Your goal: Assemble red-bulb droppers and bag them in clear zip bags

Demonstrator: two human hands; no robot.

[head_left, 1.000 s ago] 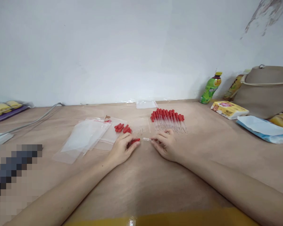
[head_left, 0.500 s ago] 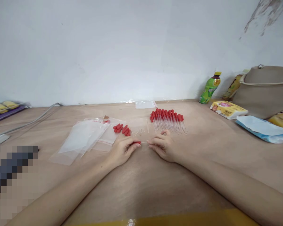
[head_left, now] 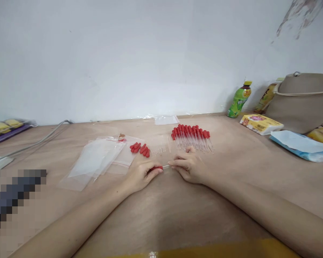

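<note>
Between finger and thumb, my left hand [head_left: 141, 175] pinches a red rubber dropper bulb [head_left: 158, 168]. My right hand [head_left: 188, 166] pinches a thin clear glass dropper tube [head_left: 165, 166], whose left end meets the bulb's mouth; whether it sits inside cannot be made out. Loose red bulbs [head_left: 144, 149] lie just beyond my left hand. Several bare clear tubes [head_left: 159, 148] rest on the table between the two groups. Past my right hand, many droppers with red bulbs [head_left: 192, 132] lie side by side, tips toward me.
Clear zip bags [head_left: 93, 161] lie on the left, near a grey cable [head_left: 43, 139]. A flat white bag [head_left: 166, 120] is by the wall. At right stand a green bottle [head_left: 239, 100], a tissue pack [head_left: 261, 124], a blue-white packet [head_left: 301, 145] and a beige bag [head_left: 304, 104].
Both hands stay close together with the bulb and tube between them. They sit slightly lower in view, and the bulb and tube tilt a little more. The rest lies as before.
</note>
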